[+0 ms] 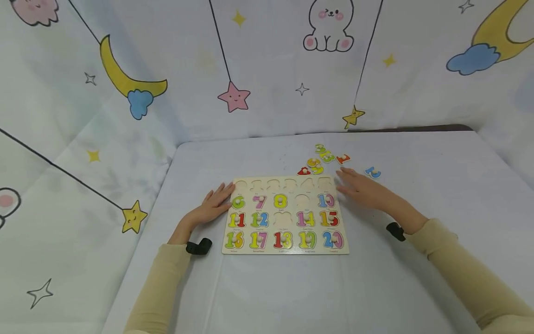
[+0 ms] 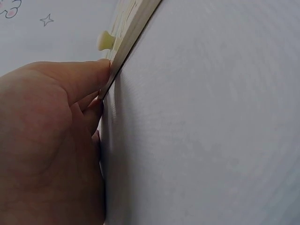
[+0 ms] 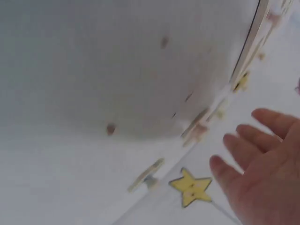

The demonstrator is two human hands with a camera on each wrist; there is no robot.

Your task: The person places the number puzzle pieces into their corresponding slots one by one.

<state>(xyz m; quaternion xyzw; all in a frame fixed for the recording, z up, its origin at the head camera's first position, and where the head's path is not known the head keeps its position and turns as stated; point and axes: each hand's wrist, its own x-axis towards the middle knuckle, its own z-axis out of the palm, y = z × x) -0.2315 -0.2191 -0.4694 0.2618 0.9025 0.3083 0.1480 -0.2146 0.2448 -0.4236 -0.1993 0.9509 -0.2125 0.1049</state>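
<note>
A wooden number puzzle board (image 1: 288, 254) lies flat on the white table, with knobbed number pieces such as the purple 7 (image 1: 259, 202) and the yellow 8 (image 1: 280, 201) seated in it. Bare recesses show along its top row and in two spots lower down. At the board's upper left edge, my left hand (image 1: 213, 204) touches the side with extended fingers; the left wrist view shows the thumb (image 2: 89, 77) against the edge. Beside the upper right corner hovers or rests my right hand (image 1: 360, 188), fingers spread, holding nothing. Whether it touches the board I cannot tell.
Loose number pieces lie behind the board: a red one (image 1: 304, 171), an orange-red one (image 1: 343, 159), a green one (image 1: 327, 157) and others. A blue piece (image 1: 373, 173) sits beyond the right hand. A patterned cloth (image 1: 267, 116) hangs behind the table (image 1: 283, 297).
</note>
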